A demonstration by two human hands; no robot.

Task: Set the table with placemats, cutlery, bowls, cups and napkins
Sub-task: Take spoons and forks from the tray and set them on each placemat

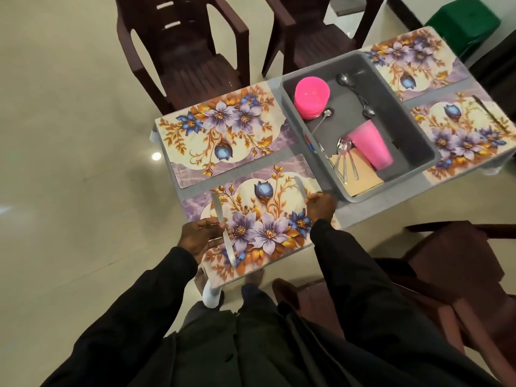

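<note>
Four floral placemats lie on the table; the nearest placemat (268, 208) is right in front of me. My left hand (199, 237) grips a table knife (220, 216) lying lengthwise on that mat's left side. My right hand (321, 209) holds a second knife (300, 185) at the mat's right edge, blade pointing away from me. A grey tub (418, 135) in the table's middle holds stacked pink bowls (311, 97), pink cups (368, 145), spoons (356, 90), forks (344, 159) and tan napkins (363, 177). A third knife (491, 114) rests on the right-hand placemat (460, 141).
Dark brown plastic chairs stand behind the table (190, 60), (315, 32) and at my right (460, 263). A green stool (463, 20) sits at the far right. The other placemats lie at the far left (195, 152) and far right (418, 60). Shiny cream floor spreads to the left.
</note>
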